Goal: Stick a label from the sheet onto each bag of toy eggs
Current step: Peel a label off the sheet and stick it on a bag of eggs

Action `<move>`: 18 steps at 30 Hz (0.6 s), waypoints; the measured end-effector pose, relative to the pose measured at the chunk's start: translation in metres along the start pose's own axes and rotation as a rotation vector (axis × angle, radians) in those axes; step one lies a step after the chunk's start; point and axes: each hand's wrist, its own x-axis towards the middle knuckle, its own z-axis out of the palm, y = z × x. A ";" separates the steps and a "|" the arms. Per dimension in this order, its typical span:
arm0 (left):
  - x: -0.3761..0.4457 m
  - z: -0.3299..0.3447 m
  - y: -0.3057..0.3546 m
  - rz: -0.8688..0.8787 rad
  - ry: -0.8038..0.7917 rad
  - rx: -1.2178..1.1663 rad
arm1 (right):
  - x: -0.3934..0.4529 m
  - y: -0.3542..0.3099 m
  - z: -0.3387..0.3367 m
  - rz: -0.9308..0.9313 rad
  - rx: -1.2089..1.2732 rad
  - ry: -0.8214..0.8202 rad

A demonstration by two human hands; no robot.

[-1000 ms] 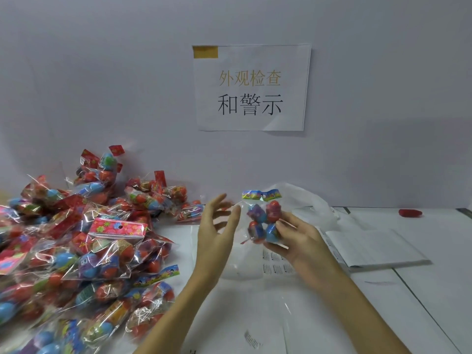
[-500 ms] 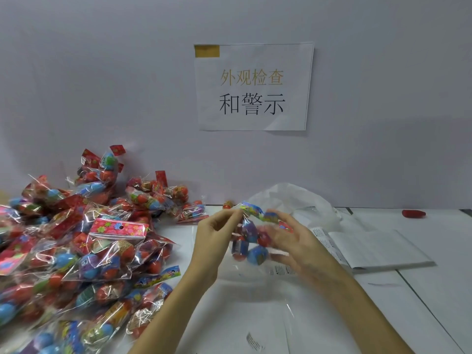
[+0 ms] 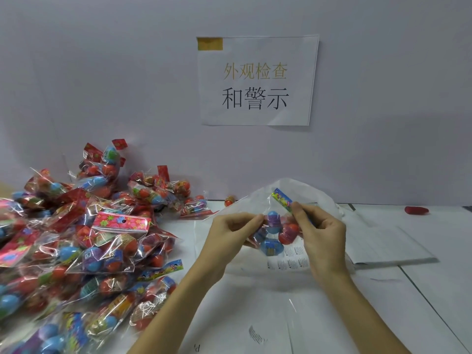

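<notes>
While pinched, bag (image 3: 277,231) shows blue, red eggs

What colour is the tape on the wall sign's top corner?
Mustard yellow: the tape sits on the sign at its top left corner, head view.

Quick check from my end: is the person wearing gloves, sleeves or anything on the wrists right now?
No. The left hand and the right hand are bare, with no gloves. No rings, watch or bands show. Both forearms are uncovered down to the frame's bottom edge, so no sleeve is visible. Fingernails look short and unpainted.
</notes>
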 end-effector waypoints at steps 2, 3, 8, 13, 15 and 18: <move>0.000 -0.001 0.000 0.003 0.056 -0.036 | 0.000 0.000 -0.001 0.110 -0.008 -0.111; 0.000 -0.002 0.000 -0.003 0.086 -0.062 | 0.000 -0.002 -0.002 0.210 0.010 -0.204; 0.002 -0.001 -0.003 -0.024 0.182 -0.136 | -0.010 -0.010 -0.003 0.471 0.023 -0.495; 0.007 -0.005 -0.013 0.051 0.332 0.052 | 0.010 -0.033 -0.023 0.459 0.424 -0.356; 0.011 -0.011 -0.018 0.100 0.395 0.199 | 0.017 -0.049 -0.045 0.465 1.206 -0.552; 0.015 -0.021 -0.023 0.181 0.438 0.536 | 0.021 -0.057 -0.062 0.484 1.564 -0.739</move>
